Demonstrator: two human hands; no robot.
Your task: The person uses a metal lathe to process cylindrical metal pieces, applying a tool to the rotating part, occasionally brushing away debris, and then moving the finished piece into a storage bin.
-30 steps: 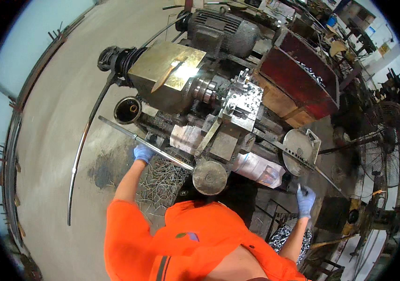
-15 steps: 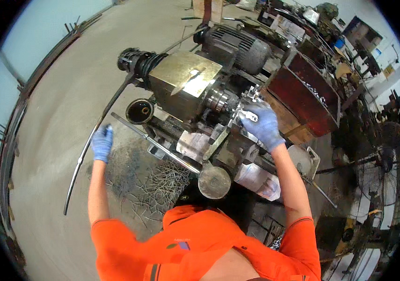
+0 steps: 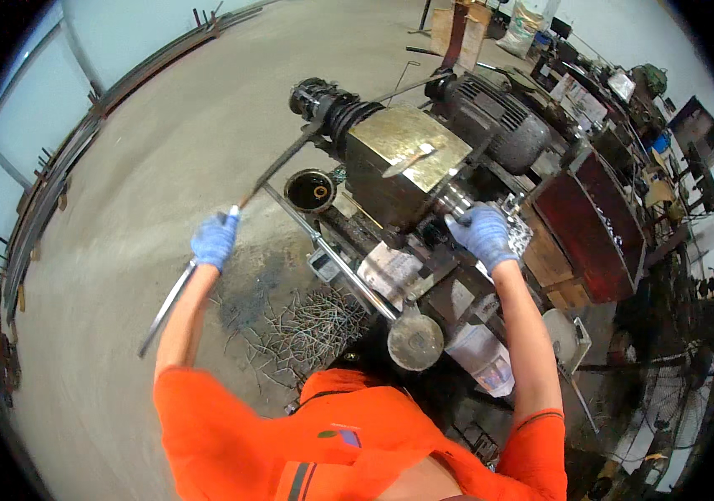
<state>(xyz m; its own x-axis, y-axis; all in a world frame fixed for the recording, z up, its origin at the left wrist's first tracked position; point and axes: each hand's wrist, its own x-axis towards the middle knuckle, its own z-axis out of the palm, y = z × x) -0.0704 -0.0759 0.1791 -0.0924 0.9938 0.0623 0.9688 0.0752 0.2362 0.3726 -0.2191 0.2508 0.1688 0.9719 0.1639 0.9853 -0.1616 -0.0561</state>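
A long metal lever [image 3: 166, 311] slants down and left from the black pulley end of a lathe-like machine [image 3: 390, 196]. My gloved left hand [image 3: 215, 240] is closed round its shaft, with the lower end sticking out past the wrist. My gloved right hand [image 3: 485, 234] is at the shiny spindle chuck [image 3: 454, 200], its fingers bent at the front of it. Whatever those fingers pinch is hidden by the glove. A flat tool [image 3: 409, 160] lies on the machine's brass-coloured cover [image 3: 449, 144].
A round black pot [image 3: 310, 190] and a second rod [image 3: 348, 271] lie between my arms, near a round plate [image 3: 415, 341]. Thin metal scraps [image 3: 302, 334] heap on the floor. A motor [image 3: 499, 125] stands behind; a red bin [image 3: 586, 221] of shiny parts is at right.
My left hand has moved from beside the lever onto it and closed round it. My right hand, which held a small shiny piece, is now at the chuck. The whole view has shifted.
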